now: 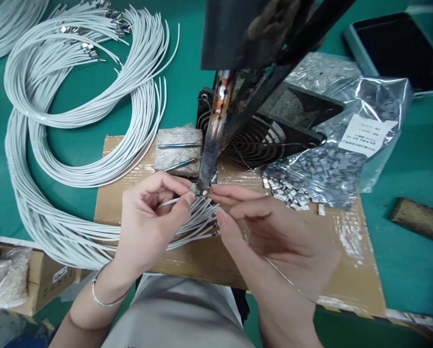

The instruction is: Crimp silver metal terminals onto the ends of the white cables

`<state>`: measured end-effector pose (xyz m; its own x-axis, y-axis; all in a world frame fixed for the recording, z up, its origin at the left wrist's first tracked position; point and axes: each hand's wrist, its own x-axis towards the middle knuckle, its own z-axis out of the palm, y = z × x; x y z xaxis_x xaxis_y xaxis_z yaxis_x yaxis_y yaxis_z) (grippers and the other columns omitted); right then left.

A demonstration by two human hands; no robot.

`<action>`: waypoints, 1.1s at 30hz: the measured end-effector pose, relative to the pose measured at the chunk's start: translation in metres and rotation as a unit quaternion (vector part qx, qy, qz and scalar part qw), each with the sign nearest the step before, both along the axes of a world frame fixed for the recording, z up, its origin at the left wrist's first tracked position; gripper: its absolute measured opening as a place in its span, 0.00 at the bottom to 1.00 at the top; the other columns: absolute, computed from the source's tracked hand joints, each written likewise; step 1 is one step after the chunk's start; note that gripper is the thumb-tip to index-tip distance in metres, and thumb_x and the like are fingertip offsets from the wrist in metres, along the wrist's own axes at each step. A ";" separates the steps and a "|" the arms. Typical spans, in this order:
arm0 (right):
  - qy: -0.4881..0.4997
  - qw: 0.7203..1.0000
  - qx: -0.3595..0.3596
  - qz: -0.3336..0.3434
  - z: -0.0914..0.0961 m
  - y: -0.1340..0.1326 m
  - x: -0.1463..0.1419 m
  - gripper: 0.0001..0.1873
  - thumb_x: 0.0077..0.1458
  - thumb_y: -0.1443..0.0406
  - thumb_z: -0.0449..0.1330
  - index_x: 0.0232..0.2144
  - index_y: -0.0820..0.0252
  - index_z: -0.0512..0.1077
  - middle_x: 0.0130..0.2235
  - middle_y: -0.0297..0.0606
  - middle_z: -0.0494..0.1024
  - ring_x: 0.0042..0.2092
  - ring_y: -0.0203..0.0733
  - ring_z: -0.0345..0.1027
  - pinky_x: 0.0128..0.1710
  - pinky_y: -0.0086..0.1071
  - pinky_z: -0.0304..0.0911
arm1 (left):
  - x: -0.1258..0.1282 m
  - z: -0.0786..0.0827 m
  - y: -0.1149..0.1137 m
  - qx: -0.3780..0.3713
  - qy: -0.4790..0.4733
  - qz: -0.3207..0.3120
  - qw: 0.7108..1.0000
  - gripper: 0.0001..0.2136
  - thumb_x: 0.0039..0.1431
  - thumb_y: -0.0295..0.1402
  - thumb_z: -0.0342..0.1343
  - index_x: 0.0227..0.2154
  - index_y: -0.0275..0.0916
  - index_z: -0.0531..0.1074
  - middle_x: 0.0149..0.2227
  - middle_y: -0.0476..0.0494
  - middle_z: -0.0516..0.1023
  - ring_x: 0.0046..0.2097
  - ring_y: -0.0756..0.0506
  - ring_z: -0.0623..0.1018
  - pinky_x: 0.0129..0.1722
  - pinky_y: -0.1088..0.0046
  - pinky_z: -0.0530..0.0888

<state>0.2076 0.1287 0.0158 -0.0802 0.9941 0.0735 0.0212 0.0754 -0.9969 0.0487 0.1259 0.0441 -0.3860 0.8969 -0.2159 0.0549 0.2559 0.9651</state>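
My left hand (pixel 158 217) pinches the end of a white wire (pixel 168 202) between thumb and forefinger, just left of a soldering iron's dark tip (pixel 206 176). The iron (pixel 221 104) hangs down from a black stand above. Close to the tip's other side, my right hand (pixel 270 232) has thumb and fingers drawn together around a thin strand of solder wire (pixel 281 274), which trails across the palm. A small bright spot shows under the tip. More white wires (pixel 198 222) with metal ends lie beneath both hands.
Coiled white wire bundles (pixel 82 116) cover the left of the green mat. A black fan (pixel 270 140) stands behind the iron. Small metal pieces (pixel 291 195) spill from a plastic bag (pixel 347 154) onto cardboard (pixel 328 270). A wrapped block (pixel 178 150) carries two metal rods.
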 end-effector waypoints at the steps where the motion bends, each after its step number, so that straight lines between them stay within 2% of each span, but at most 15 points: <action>1: 0.001 1.000 0.001 0.001 0.000 0.000 0.000 0.13 0.58 0.77 0.69 0.35 0.52 0.78 0.51 0.32 0.87 0.50 0.42 0.84 0.58 0.39 0.77 | 0.000 0.000 0.000 0.001 0.002 0.000 1.000 0.06 0.54 0.23 0.69 0.25 0.39 0.80 0.32 0.47 0.85 0.23 0.55 0.66 0.19 0.78 0.58; 9: -0.007 1.000 -0.002 -0.008 0.001 0.000 0.000 0.10 0.59 0.74 0.69 0.35 0.53 0.78 0.50 0.38 0.87 0.49 0.46 0.84 0.57 0.44 0.79 | 0.000 0.001 0.001 -0.014 0.004 0.001 1.000 0.06 0.53 0.25 0.69 0.24 0.39 0.79 0.31 0.45 0.84 0.24 0.53 0.69 0.19 0.77 0.58; 20: 0.006 1.000 0.006 -0.001 0.000 0.000 -0.002 0.12 0.60 0.76 0.69 0.37 0.52 0.79 0.51 0.34 0.87 0.50 0.43 0.84 0.57 0.40 0.78 | -0.001 0.001 0.000 -0.001 -0.010 -0.003 1.000 0.06 0.54 0.23 0.69 0.25 0.38 0.80 0.34 0.45 0.86 0.23 0.55 0.67 0.19 0.79 0.60; 33: -0.009 1.000 0.003 -0.006 -0.003 -0.001 -0.001 0.11 0.61 0.74 0.69 0.37 0.50 0.80 0.50 0.36 0.87 0.50 0.46 0.84 0.58 0.44 0.79 | -0.001 0.001 0.001 -0.009 0.000 -0.003 1.000 0.06 0.52 0.24 0.70 0.25 0.38 0.80 0.33 0.44 0.86 0.23 0.55 0.67 0.19 0.78 0.59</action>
